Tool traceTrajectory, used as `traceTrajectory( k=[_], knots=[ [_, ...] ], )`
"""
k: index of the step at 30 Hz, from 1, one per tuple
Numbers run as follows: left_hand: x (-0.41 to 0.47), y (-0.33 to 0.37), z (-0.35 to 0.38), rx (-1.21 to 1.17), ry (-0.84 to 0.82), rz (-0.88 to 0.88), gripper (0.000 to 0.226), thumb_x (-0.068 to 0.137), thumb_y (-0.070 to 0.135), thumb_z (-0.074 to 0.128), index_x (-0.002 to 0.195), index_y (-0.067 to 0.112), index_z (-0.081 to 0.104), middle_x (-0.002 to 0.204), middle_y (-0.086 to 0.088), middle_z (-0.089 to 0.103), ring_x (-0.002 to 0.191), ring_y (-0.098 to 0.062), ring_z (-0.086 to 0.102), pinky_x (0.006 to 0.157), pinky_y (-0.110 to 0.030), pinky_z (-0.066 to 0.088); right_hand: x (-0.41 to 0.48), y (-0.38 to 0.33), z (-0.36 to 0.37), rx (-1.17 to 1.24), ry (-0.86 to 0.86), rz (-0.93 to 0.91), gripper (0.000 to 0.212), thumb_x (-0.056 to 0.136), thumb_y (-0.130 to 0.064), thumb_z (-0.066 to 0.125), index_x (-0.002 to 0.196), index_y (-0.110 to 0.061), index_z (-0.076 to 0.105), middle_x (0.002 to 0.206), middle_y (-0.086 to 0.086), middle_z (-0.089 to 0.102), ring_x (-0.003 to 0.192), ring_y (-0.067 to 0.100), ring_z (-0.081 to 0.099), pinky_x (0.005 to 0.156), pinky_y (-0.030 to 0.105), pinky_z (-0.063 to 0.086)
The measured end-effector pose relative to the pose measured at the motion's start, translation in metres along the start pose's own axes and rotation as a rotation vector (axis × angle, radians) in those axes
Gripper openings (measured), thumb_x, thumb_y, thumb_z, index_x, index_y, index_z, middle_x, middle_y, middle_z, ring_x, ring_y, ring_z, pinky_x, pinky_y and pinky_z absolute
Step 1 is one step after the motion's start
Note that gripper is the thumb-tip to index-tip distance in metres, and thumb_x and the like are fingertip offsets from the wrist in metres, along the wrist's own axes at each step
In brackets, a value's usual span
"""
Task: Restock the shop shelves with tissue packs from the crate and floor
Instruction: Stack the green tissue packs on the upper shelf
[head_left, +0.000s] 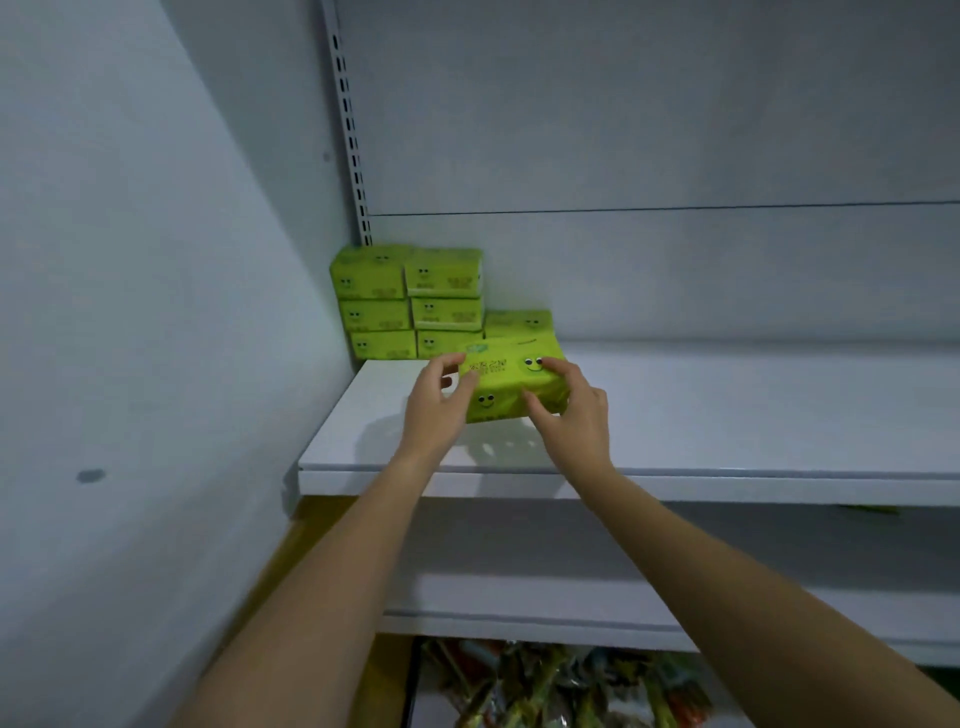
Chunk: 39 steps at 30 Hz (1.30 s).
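Observation:
A green tissue pack (511, 376) with smiley faces is held over the white shelf (727, 415), in front of the stocked packs. My left hand (439, 402) grips its left end, fingers curled over the top. My right hand (569, 410) grips its right end, thumb on the front face. Two stacks of green tissue packs (408, 304), three high, fill the back left corner of the shelf. One more pack (519, 322) lies to their right, partly hidden behind the held pack.
A grey wall (130, 312) closes the left side. A slotted upright (353, 135) runs up the back panel. A lower white shelf (519, 608) sits below. Colourful packaged goods (545, 686) lie under it.

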<state>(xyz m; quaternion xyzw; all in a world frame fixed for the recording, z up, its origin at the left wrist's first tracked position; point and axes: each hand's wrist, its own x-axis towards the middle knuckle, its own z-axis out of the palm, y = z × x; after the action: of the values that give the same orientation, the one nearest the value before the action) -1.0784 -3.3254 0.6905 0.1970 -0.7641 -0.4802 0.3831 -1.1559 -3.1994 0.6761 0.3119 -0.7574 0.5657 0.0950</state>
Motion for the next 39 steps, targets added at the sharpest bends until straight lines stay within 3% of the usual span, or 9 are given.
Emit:
traceTrajectory(
  k=[6, 9, 11, 13, 16, 18, 24, 30, 39],
  knots=[
    [0.051, -0.012, 0.038, 0.014, -0.082, 0.028, 0.037, 0.095, 0.012, 0.049, 0.132, 0.014, 0.047, 0.122, 0.003, 0.052, 0.096, -0.008, 0.050, 0.067, -0.008, 0.037, 0.073, 0.026, 0.007, -0.064, 0.054, 0.075, 0.042, 0.087, -0.024, 0.061, 0.127, -0.022, 0.051, 0.118, 0.003, 0.059, 0.113, 0.025, 0.039, 0.071, 0.015, 0.025],
    [0.082, -0.013, 0.055, 0.035, -0.113, 0.017, 0.039, 0.094, 0.010, 0.048, 0.133, 0.012, 0.046, 0.133, -0.001, 0.048, 0.108, -0.012, 0.050, 0.082, -0.016, 0.037, 0.110, 0.038, 0.014, -0.068, 0.064, 0.075, 0.040, 0.086, -0.018, 0.060, 0.125, -0.018, 0.052, 0.121, 0.004, 0.059, 0.115, 0.027, 0.044, 0.087, 0.018, 0.032],
    [0.105, -0.015, 0.066, 0.072, -0.132, -0.002, 0.041, 0.093, 0.010, 0.050, 0.134, 0.009, 0.045, 0.138, -0.008, 0.044, 0.121, -0.020, 0.048, 0.094, -0.024, 0.038, 0.134, 0.046, 0.020, -0.049, 0.041, 0.073, 0.041, 0.085, -0.011, 0.059, 0.126, -0.013, 0.052, 0.125, 0.007, 0.056, 0.118, 0.027, 0.047, 0.100, 0.030, 0.036],
    [0.123, -0.018, 0.076, 0.147, -0.158, -0.030, 0.046, 0.093, 0.012, 0.051, 0.137, 0.006, 0.041, 0.143, -0.011, 0.035, 0.130, -0.023, 0.039, 0.107, -0.028, 0.032, 0.154, 0.051, 0.025, -0.018, -0.053, 0.106, 0.047, 0.085, -0.004, 0.057, 0.130, -0.010, 0.048, 0.133, 0.013, 0.044, 0.123, 0.026, 0.045, 0.102, 0.027, 0.034],
    [0.138, -0.029, 0.085, 0.243, -0.200, -0.069, 0.045, 0.092, 0.015, 0.053, 0.134, 0.006, 0.041, 0.143, -0.009, 0.021, 0.129, -0.020, 0.036, 0.099, -0.016, 0.026, 0.171, 0.060, 0.029, 0.001, -0.194, 0.163, 0.051, 0.089, -0.005, 0.054, 0.137, -0.012, 0.039, 0.135, 0.016, 0.030, 0.119, 0.027, 0.047, 0.089, 0.011, 0.032],
    [0.141, -0.041, 0.092, 0.285, -0.199, -0.081, 0.045, 0.091, 0.017, 0.056, 0.131, 0.005, 0.040, 0.136, -0.010, 0.020, 0.123, -0.024, 0.040, 0.102, -0.021, 0.030, 0.174, 0.067, 0.032, -0.025, -0.266, 0.161, 0.055, 0.091, -0.006, 0.050, 0.142, -0.014, 0.032, 0.137, 0.015, 0.029, 0.120, 0.025, 0.045, 0.081, 0.006, 0.027],
    [0.149, -0.060, 0.106, 0.348, -0.284, -0.114, 0.082, 0.088, 0.032, 0.059, 0.151, 0.018, 0.008, 0.153, -0.006, 0.011, 0.141, -0.025, 0.015, 0.116, -0.042, 0.021, 0.179, 0.081, 0.032, -0.070, -0.367, 0.137, 0.069, 0.090, -0.003, 0.048, 0.148, -0.012, 0.014, 0.152, 0.010, 0.027, 0.140, 0.027, 0.023, 0.115, 0.032, 0.019],
    [0.145, -0.057, 0.100, 0.541, -0.343, -0.071, 0.072, 0.093, 0.033, 0.050, 0.151, 0.018, 0.008, 0.158, 0.001, 0.005, 0.144, -0.026, 0.005, 0.118, -0.041, 0.010, 0.164, 0.084, 0.023, -0.385, -0.505, 0.112, 0.071, 0.095, -0.023, 0.047, 0.149, -0.020, 0.001, 0.157, 0.012, -0.005, 0.144, 0.032, 0.002, 0.114, 0.035, 0.010],
    [0.082, -0.044, 0.062, 0.811, -0.442, -0.054, 0.059, 0.101, 0.037, 0.029, 0.150, 0.017, 0.006, 0.159, 0.000, 0.001, 0.146, -0.023, 0.002, 0.117, -0.045, 0.009, 0.090, 0.068, 0.006, -0.596, -0.586, -0.050, 0.063, 0.097, -0.034, 0.041, 0.149, -0.023, 0.007, 0.158, 0.005, -0.002, 0.143, 0.027, 0.010, 0.115, 0.036, 0.012]
  ],
)
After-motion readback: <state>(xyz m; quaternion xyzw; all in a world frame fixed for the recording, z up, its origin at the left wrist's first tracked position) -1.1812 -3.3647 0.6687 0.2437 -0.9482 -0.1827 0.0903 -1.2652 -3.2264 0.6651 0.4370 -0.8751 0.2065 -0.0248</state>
